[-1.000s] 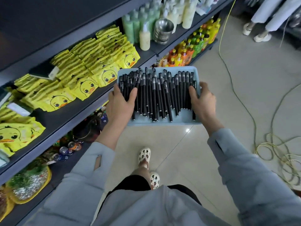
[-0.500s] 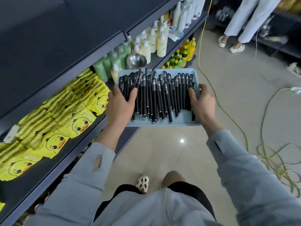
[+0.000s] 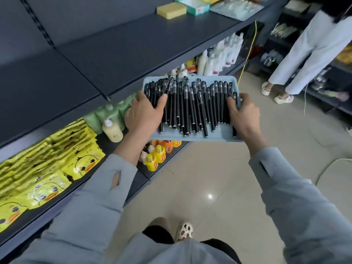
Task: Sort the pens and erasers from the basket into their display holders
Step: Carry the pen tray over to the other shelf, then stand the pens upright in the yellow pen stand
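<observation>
Grey sleeves (image 3: 91,206) sit nearest me; my left hand (image 3: 144,115) and right hand (image 3: 245,115) each clench a grip on one short end of the pale blue basket (image 3: 190,138), thumbs over the black pens (image 3: 190,107) lying inside; I hold it in the air beside the dark shelf (image 3: 133,46); a yellow sponge (image 3: 171,10) lies farther up.

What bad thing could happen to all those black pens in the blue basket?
The loose black pens lie piled in a shallow light blue plastic basket held up only by the left hand and right hand; a tilt could spill them. A thin yellow cable trails down to the floor ahead, so a foot might catch it. A person in white trousers stands ahead and could be bumped.
</observation>
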A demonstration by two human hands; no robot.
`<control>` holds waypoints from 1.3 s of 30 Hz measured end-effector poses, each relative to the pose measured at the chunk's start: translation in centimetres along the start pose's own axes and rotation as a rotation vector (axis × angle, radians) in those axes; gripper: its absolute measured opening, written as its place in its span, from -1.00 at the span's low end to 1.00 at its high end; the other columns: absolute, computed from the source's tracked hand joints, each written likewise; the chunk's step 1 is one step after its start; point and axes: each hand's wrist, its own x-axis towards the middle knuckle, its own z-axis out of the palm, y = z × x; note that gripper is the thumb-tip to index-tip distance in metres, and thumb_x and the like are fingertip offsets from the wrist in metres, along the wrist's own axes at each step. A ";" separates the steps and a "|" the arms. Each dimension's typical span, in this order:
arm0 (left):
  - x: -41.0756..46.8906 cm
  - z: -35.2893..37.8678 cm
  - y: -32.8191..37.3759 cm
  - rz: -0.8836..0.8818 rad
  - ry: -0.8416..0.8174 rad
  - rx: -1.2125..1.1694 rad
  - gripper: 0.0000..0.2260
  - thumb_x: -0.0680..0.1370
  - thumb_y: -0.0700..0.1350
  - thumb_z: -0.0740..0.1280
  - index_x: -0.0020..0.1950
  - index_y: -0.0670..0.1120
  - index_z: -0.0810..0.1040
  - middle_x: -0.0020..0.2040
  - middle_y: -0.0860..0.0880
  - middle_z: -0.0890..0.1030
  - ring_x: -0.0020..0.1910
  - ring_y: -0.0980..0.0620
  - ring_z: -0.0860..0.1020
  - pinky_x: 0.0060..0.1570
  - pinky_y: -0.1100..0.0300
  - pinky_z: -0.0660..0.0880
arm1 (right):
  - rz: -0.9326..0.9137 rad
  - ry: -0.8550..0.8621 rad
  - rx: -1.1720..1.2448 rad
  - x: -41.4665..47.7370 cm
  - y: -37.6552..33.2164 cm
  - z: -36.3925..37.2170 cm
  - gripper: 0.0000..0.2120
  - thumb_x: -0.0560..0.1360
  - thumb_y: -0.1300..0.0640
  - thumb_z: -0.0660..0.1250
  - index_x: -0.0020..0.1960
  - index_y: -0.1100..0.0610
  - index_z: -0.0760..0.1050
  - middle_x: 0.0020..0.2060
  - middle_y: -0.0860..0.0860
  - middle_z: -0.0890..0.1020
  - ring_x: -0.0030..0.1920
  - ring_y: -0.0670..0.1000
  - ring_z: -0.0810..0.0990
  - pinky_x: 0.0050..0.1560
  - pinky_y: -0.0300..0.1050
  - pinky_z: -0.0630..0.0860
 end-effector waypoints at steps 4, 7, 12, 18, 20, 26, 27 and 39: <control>4.2 1.0 5.0 -0.013 0.004 0.006 -0.23 0.56 0.36 0.04 0.55 -0.18 0.11 0.47 -0.21 0.30 0.42 -0.20 0.33 0.26 -0.08 0.35 | -0.025 -0.006 -0.001 7.2 0.3 -0.9 -0.52 0.59 -0.12 0.18 0.32 0.22 0.41 0.10 0.26 0.61 0.14 0.33 0.52 0.10 0.11 0.41; 8.3 2.0 7.8 -0.036 0.015 0.010 -0.22 0.55 0.38 0.04 0.55 -0.17 0.12 0.48 -0.21 0.29 0.41 -0.22 0.33 0.27 -0.09 0.35 | -0.036 -0.016 -0.005 12.8 0.3 -0.6 -0.54 0.58 -0.13 0.20 0.27 0.23 0.43 0.06 0.25 0.62 0.10 0.31 0.54 0.06 0.11 0.45; 15.6 4.2 11.3 -0.040 0.026 -0.005 -0.21 0.54 0.40 0.04 0.52 -0.19 0.17 0.45 -0.23 0.33 0.39 -0.24 0.34 0.26 -0.10 0.35 | -0.080 -0.026 -0.041 21.9 -0.5 0.4 -0.55 0.59 -0.12 0.21 0.24 0.24 0.43 0.08 0.30 0.60 0.13 0.34 0.52 0.05 0.11 0.43; 23.9 6.1 15.0 -0.099 0.011 -0.019 -0.18 0.53 0.40 0.03 0.55 -0.20 0.10 0.50 -0.22 0.25 0.44 -0.24 0.28 0.32 -0.09 0.30 | -0.113 -0.047 -0.069 31.5 -1.5 2.1 -0.55 0.59 -0.14 0.23 0.22 0.23 0.43 0.05 0.30 0.60 0.10 0.34 0.53 -0.09 0.04 0.35; 26.2 6.9 16.1 -0.124 0.007 -0.027 -0.18 0.53 0.40 0.03 0.54 -0.21 0.12 0.48 -0.23 0.27 0.43 -0.25 0.29 0.31 -0.09 0.32 | -0.132 -0.067 -0.084 34.4 -1.6 2.8 -0.55 0.58 -0.14 0.24 0.22 0.23 0.44 0.04 0.27 0.60 0.08 0.32 0.54 -0.12 0.01 0.32; 32.2 9.9 18.6 -0.223 0.018 0.042 -0.18 0.51 0.43 0.03 0.45 -0.23 0.27 0.39 -0.26 0.39 0.36 -0.27 0.37 0.27 -0.12 0.38 | -0.261 -0.142 -0.182 43.9 -1.3 5.9 -0.58 0.58 -0.17 0.24 -0.01 0.24 0.43 -0.03 0.24 0.57 -0.02 0.26 0.54 -0.17 -0.02 0.31; 33.0 10.5 19.0 -0.247 0.028 0.046 -0.18 0.51 0.43 0.03 0.44 -0.24 0.28 0.37 -0.27 0.40 0.35 -0.28 0.37 0.27 -0.13 0.38 | -0.290 -0.163 -0.201 45.6 -1.2 6.6 -0.59 0.58 -0.17 0.24 -0.07 0.22 0.40 -0.05 0.25 0.57 -0.06 0.24 0.53 -0.18 -0.04 0.28; 38.7 15.6 25.8 -0.561 0.180 0.039 -0.22 0.56 0.34 0.08 0.46 -0.32 0.20 0.41 -0.33 0.24 0.39 -0.31 0.24 0.37 -0.09 0.20 | -0.530 -0.395 -0.340 60.0 -1.4 12.8 -0.53 0.60 -0.17 0.18 0.08 0.26 0.52 0.04 0.27 0.59 0.06 0.28 0.58 -0.07 0.02 0.47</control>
